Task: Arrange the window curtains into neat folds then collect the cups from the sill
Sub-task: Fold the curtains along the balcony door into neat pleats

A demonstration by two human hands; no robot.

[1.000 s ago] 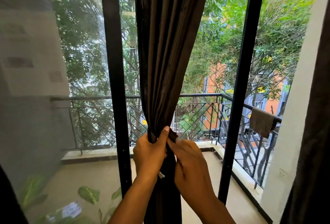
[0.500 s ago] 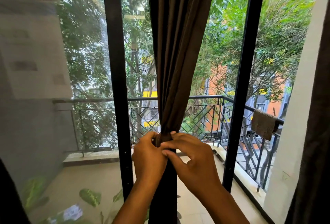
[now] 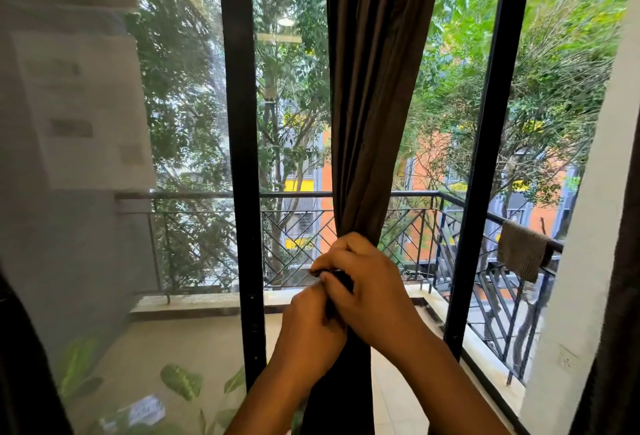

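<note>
A dark brown curtain (image 3: 374,105) hangs in front of the glass, gathered into a narrow bunch at hand height. My right hand (image 3: 367,291) wraps round the bunch from the right, its fingers curled over the fabric and over a thin dark strip at the front. My left hand (image 3: 311,327) sits just below and left of it, blurred, with its fingers pinching at the same strip against the curtain. Below the hands the curtain falls straight down. No cups or sill show in this view.
Black window frame posts (image 3: 242,157) stand left and right of the curtain. Another dark curtain (image 3: 613,313) hangs at the far right beside a white wall. Outside lie a tiled balcony, a black railing (image 3: 398,194) with a brown cloth (image 3: 519,249) draped on it, and trees.
The curtain bunch has shifted right in view. My right hand has come over the front of the gathered fabric, above my left hand, which dropped lower.
</note>
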